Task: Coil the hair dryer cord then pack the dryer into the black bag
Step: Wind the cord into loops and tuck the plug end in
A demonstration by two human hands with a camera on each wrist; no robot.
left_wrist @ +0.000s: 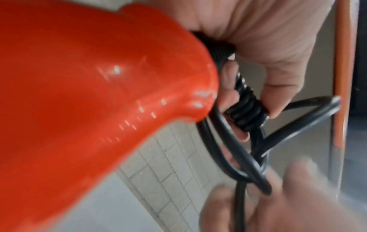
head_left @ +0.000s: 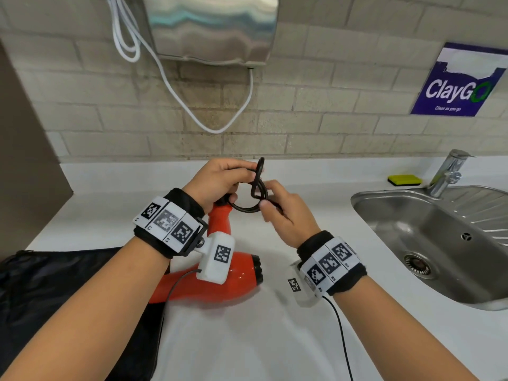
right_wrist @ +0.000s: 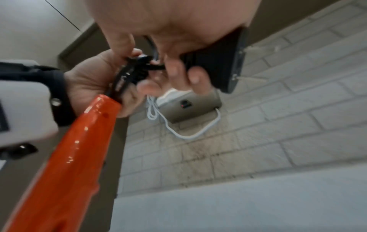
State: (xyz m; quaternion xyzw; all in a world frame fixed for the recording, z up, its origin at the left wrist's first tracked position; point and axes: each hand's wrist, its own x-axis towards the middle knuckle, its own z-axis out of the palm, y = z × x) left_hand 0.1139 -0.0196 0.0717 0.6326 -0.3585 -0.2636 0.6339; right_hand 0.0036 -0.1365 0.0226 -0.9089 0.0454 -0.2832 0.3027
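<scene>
The orange-red hair dryer is tilted over the white counter, its handle pointing up and away from me. My left hand grips the black cord in small loops at the handle's end; the left wrist view shows my fingers round the ribbed cord sleeve and the loops beyond it. Just to the right, my right hand holds the black plug against the loops. The black bag lies flat at the counter's left, partly under the dryer's nozzle.
A steel sink with a tap and a yellow sponge is at the right. A steel hand dryer with a white cable hangs on the tiled wall. Thin black wires trail from my wrists.
</scene>
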